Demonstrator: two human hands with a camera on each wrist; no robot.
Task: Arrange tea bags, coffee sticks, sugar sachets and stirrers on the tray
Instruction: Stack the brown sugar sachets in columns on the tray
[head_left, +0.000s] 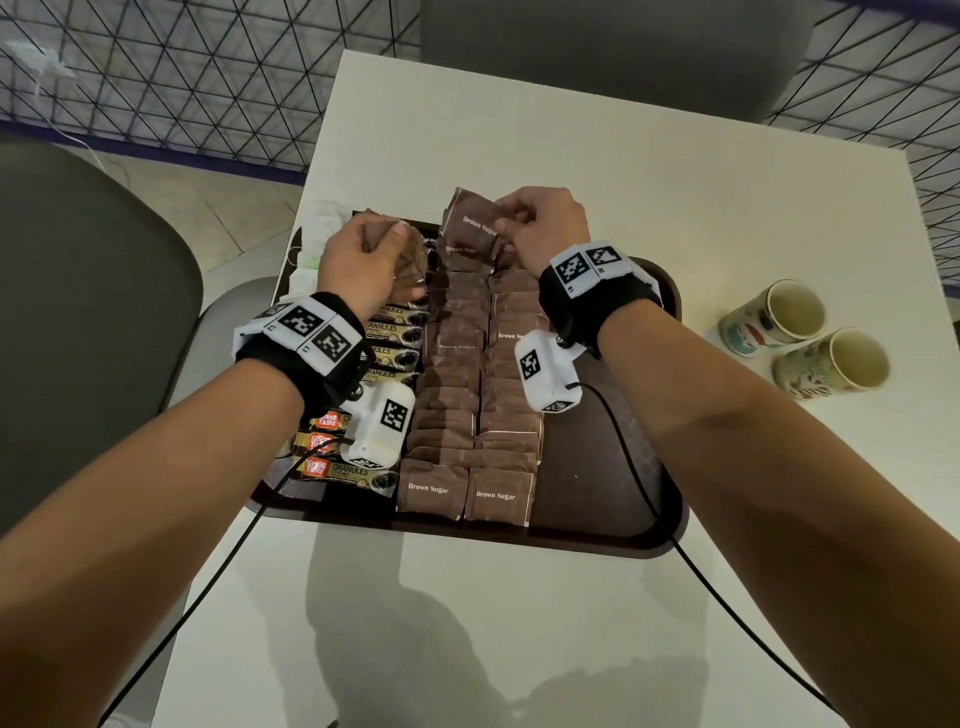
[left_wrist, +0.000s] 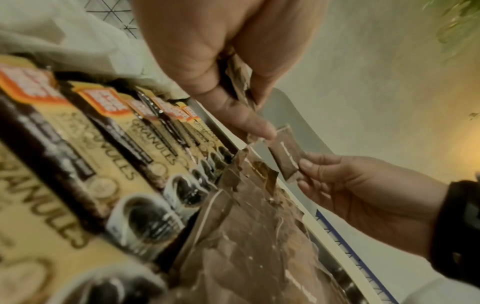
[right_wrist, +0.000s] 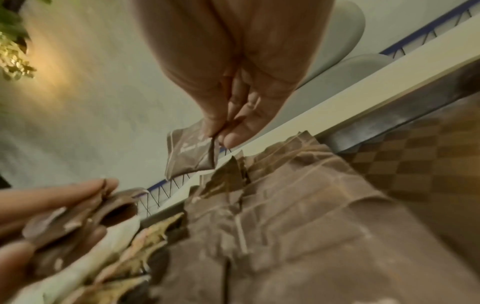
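Currently laying sugar rows: right hand (head_left: 537, 228) pinching one brown paper sugar sachet (head_left: 474, 218) above dark brown plastic tray (head_left: 613, 499); left hand (head_left: 363, 260) clutching spare sachets (head_left: 410, 265). Next, probably: setting down at far row end.

Tray's right strip (head_left: 587, 467) bare; paper cups (head_left: 800, 338) stand farther right.

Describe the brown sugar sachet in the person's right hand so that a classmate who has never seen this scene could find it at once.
Start at the dark tray on the white table, then follow the two columns of brown sugar sachets to their far end. The one you want is pinched by the right hand and lifted above the rows, while its neighbours lie flat.
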